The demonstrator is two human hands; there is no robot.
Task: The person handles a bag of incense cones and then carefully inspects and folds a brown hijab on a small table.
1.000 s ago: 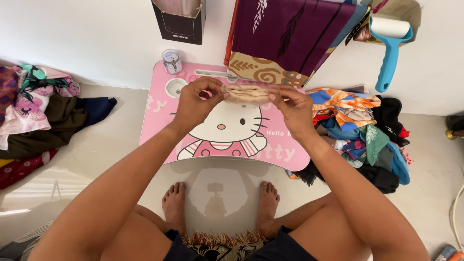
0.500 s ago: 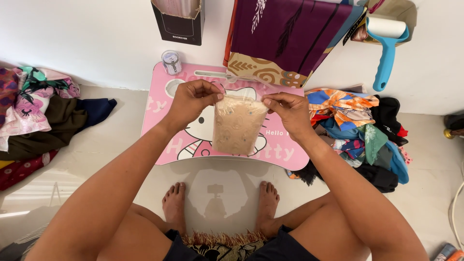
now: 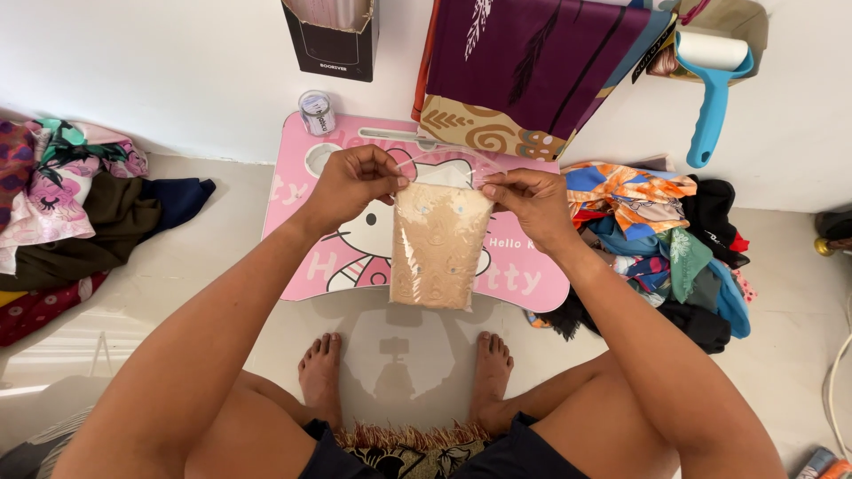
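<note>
Left hand: our left hand (image 3: 353, 184) pinched the upper left corner of the clear bag (image 3: 438, 244), thumb and fingers closed tight on the film.
Right hand: our right hand (image 3: 530, 202) pinched the upper right corner of the same bag, fingers likewise closed on it.
Bag position: we held it in the air between the two hands, above the near half of the pink lap table (image 3: 306, 231); inside lay a beige folded cloth.
Bag axis: the long axis ran away from the hands toward our body; the mouth lay on the far side, at the fingers, and the closed bottom edge hung free toward our feet, past the table's near rim.
Table edges: the far rim stood close to the white wall; a small clear jar (image 3: 316, 113) stood at the far left corner, beside a round cup recess.
Open room, left: bare floor lay between the table and the heap of clothes (image 3: 71, 204) on the left.
Open room, right: a second clothes pile (image 3: 674, 248) pressed against the table's right end.
Behind: a dark box (image 3: 330, 40), a purple cloth (image 3: 524, 62) and a blue lint roller (image 3: 710, 84) stood along the wall.
</note>
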